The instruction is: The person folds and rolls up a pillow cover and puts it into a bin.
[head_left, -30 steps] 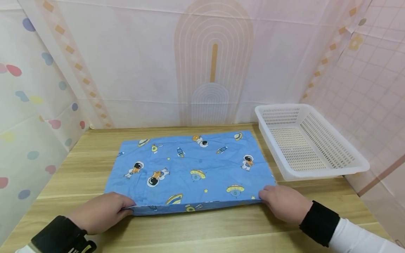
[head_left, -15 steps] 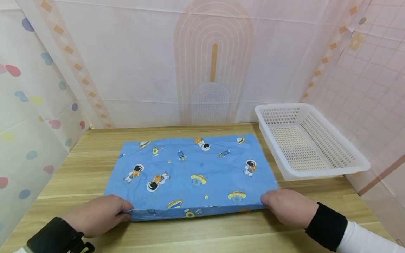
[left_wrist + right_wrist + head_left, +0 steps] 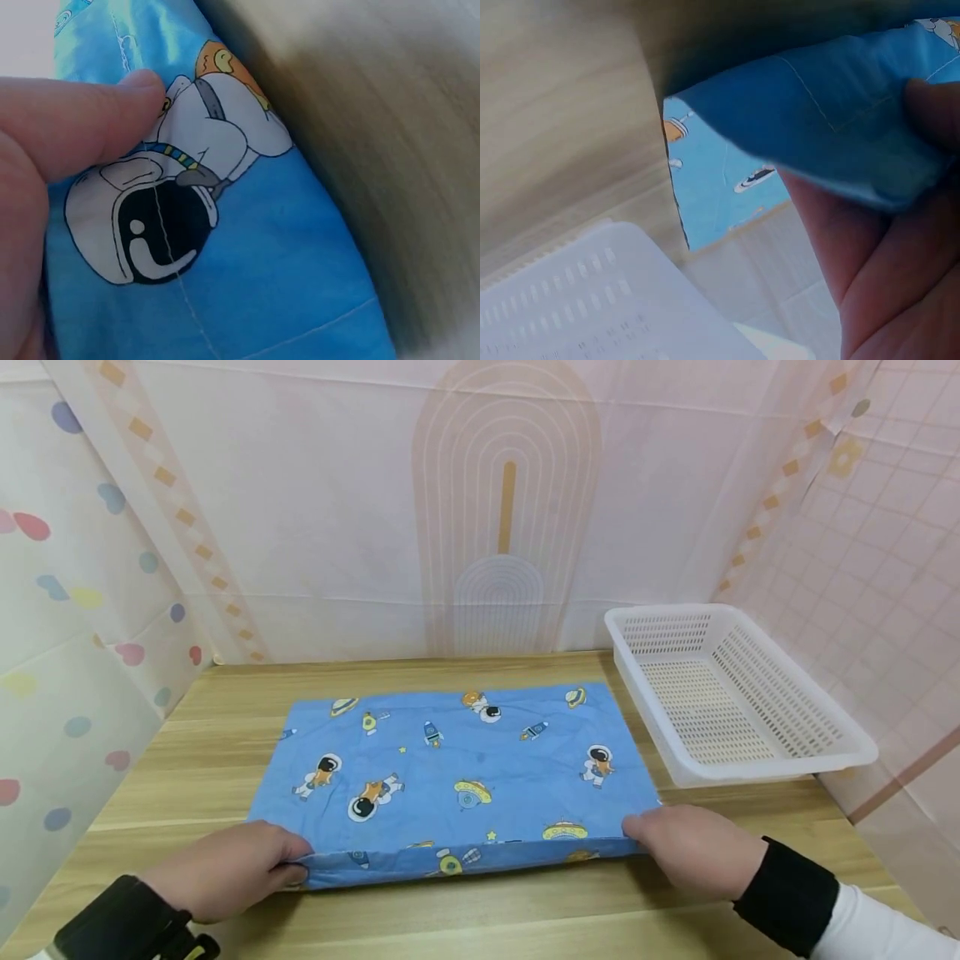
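A blue cloth [image 3: 450, 768] printed with astronauts, rockets and saucers lies as a rectangle on the wooden table, its near edge raised into a fold. My left hand [image 3: 232, 868] pinches the near left corner between thumb and fingers. In the left wrist view the thumb [image 3: 112, 112] presses on the cloth over an astronaut print, beside a stitched seam. At the near right corner my right hand [image 3: 697, 850] pinches the cloth too. The right wrist view has that corner of cloth [image 3: 802, 112] lifted, thumb on one side and fingers on the other.
A white plastic basket [image 3: 675, 760] with slotted walls stands at the right, close beside the cloth's right edge. Wooden table [image 3: 480, 927] surface shows around the cloth. Patterned sheets [image 3: 337, 527] hang as walls at the back and both sides.
Both hands have drawn slightly toward me with the cloth's near edge, the right hand also a little rightward. The cloth's far edge has slid nearer, and its front fold shows more.
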